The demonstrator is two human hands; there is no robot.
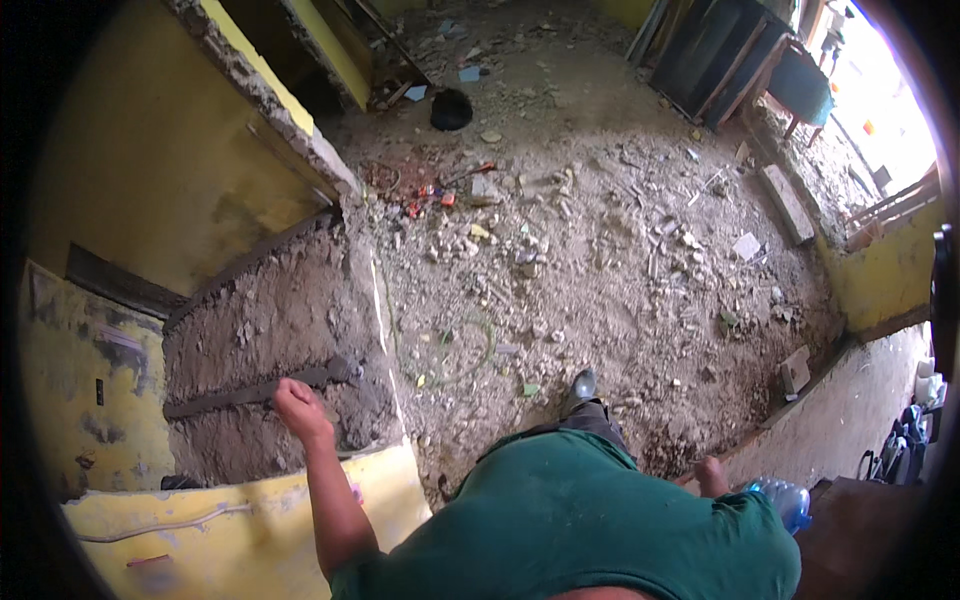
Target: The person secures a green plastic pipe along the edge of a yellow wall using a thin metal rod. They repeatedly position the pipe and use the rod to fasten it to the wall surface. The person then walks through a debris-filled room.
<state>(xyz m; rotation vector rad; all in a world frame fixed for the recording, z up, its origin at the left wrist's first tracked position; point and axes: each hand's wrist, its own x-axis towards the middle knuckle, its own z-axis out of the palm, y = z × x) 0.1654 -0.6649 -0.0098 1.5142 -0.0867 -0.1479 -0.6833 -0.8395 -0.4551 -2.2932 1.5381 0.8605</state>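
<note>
My left hand is held out with its fingers curled into a loose fist, above a strip of bare earth beside a dark beam. Nothing shows in that fist. Low on the right, my right hand shows only in part, close to my green shirt; its fingers are too small and hidden to read. Behind the right sleeve lies a large clear plastic bottle, partly covered by it; I see no contact with the hand. One grey boot stands on the rubble.
Yellow walls, one with a broken edge, rise on the left. A black round hole or bucket shows at the far end. Dark panels lean at the far right near a bright opening. A concrete block lies along the right side.
</note>
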